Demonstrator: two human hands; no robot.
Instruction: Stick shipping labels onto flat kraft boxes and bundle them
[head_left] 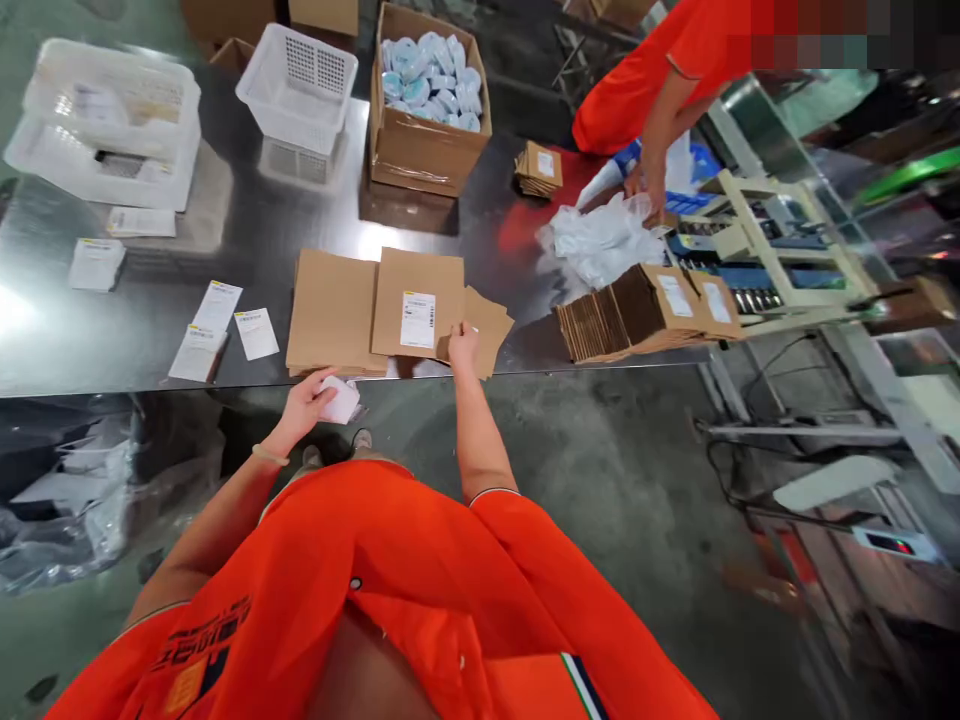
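Note:
My left hand (305, 402) is closed around a small stack of white labels (341, 400) just off the table's front edge. My right hand (463, 345) pinches the lower right corner of a flat brown cardboard mailer (417, 275). A white printed label (418, 320) lies on that mailer's face. To its left is a pile of plain cardboard mailers (331, 310), which the labelled one partly overlaps. More brown mailers (489, 330) fan out beneath and to the right of my right hand.
Loose label stacks (199, 352) lie at left, near white plastic baskets (296, 85). Behind the mailers stands a carton (431, 150) of round packets. At right are a row of labelled mailers (645, 310), clear plastic bags (600, 240), a co-worker's hand (651, 190) and a conveyor machine (765, 240).

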